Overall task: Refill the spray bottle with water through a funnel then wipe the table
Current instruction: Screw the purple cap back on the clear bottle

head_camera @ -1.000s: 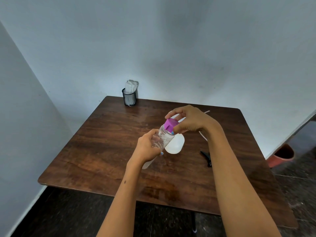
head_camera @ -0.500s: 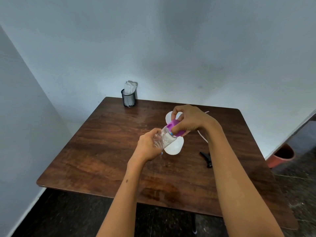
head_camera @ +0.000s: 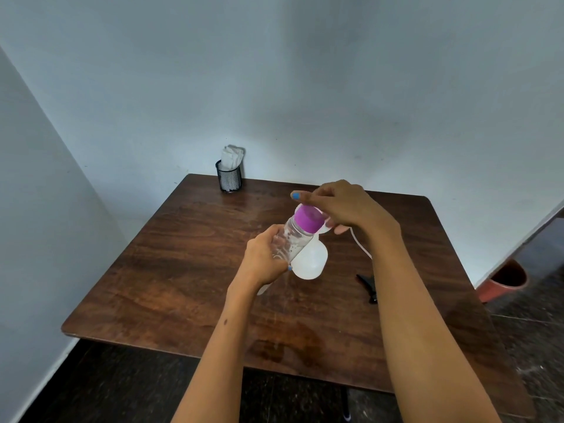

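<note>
the left hand [head_camera: 268, 257] is wrapped round the body of a clear plastic water bottle w/ a purple screw cap [head_camera: 297, 236], holding it tilted above the dark wooden counter [head_camera: 171, 270], cap end pointing away and to the right. the right hand [head_camera: 341, 206] sits over the purple cap [head_camera: 309, 218], fingers fairly straight and spread across its top; whether it actually has hold of the cap i can't tell, since the thumb side is hidden.

just beyond and below the left hand is a white translucent plastic shape [head_camera: 311, 259] on the counter, prob the spray bottle or the funnel (can't tell which from this angle). under the right forearm lie a thin white tube [head_camera: 360, 247] and a black trigger sprayer head [head_camera: 367, 283], which looks to be off its bottle. far beyond the left hand, at the back corner, a black mesh cup holding white tissues [head_camera: 229, 175].

progress, as a judgement: early. the sprayer head appears removed, but the water bottle is capped, so no pouring yet. left to do: uncap, pour thru the funnel, refit the sprayer, then wipe. there's a darker patch [head_camera: 290, 346] near the front edge, below both forearms, maybe damp or just a stain.
</note>
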